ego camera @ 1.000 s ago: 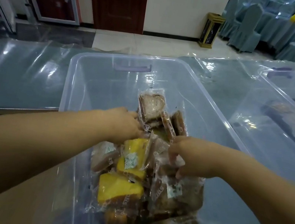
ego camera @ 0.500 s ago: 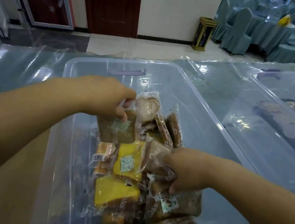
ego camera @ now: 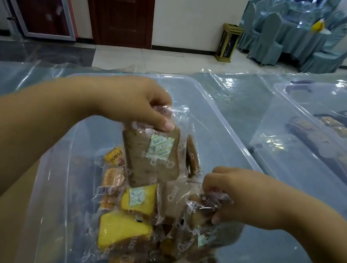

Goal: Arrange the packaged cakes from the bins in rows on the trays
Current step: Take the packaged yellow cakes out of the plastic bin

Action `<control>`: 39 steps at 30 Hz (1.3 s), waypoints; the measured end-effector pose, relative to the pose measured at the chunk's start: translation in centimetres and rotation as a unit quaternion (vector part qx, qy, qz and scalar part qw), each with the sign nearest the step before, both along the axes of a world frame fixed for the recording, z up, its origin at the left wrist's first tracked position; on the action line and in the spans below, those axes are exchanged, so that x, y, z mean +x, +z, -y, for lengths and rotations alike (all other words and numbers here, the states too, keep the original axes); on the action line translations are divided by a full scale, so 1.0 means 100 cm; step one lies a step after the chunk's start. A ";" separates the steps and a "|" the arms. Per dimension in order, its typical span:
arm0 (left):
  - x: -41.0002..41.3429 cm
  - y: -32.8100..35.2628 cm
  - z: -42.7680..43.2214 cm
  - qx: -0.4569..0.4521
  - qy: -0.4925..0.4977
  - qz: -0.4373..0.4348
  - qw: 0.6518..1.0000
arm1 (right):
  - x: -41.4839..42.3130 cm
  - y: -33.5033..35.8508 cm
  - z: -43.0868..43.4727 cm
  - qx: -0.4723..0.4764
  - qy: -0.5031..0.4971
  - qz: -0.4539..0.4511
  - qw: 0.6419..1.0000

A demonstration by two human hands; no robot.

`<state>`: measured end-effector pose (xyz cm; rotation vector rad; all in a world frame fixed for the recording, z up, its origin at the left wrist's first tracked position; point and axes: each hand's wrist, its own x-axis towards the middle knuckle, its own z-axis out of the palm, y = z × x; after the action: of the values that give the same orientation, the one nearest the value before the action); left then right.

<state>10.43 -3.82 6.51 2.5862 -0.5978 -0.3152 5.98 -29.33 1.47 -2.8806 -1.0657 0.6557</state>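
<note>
The blue-grey table (ego camera: 232,90) I work at lies under a glossy, wrinkled clear plastic sheet (ego camera: 3,84). Straight on that sheet sits the clear bin (ego camera: 214,129) before me. A second clear bin (ego camera: 282,131) stands just beside it on my right.

I count two clear bins: the near bin (ego camera: 209,116) around my hands, a second bin (ego camera: 289,118) at two o'clock. My left hand (ego camera: 136,100) holds one brown cake (ego camera: 152,157); my right hand (ego camera: 246,198) pinches one packet (ego camera: 210,203). Two yellow cakes (ego camera: 121,230) lie at six o'clock; the brown heap (ego camera: 184,250) is too tangled to count.
</note>
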 end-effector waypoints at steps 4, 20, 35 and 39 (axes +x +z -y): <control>0.004 -0.017 0.015 0.020 -0.027 -0.039 0.999 | -0.003 0.002 0.003 0.017 -0.009 -0.011 1.000; -0.007 -0.127 0.062 0.113 -0.005 -0.153 0.982 | 0.002 -0.022 0.001 0.012 -0.045 -0.015 0.999; -0.061 -0.036 0.004 -0.027 0.153 -0.012 0.988 | -0.001 0.016 0.003 0.157 -0.098 0.093 0.978; -0.092 -0.015 -0.032 -0.151 0.252 0.122 0.948 | -0.007 0.035 -0.010 0.266 -0.139 0.170 0.939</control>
<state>1.20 -0.66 5.04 2.3823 -0.0369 0.2498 5.31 -28.32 4.96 -2.6151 -0.6838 -0.1396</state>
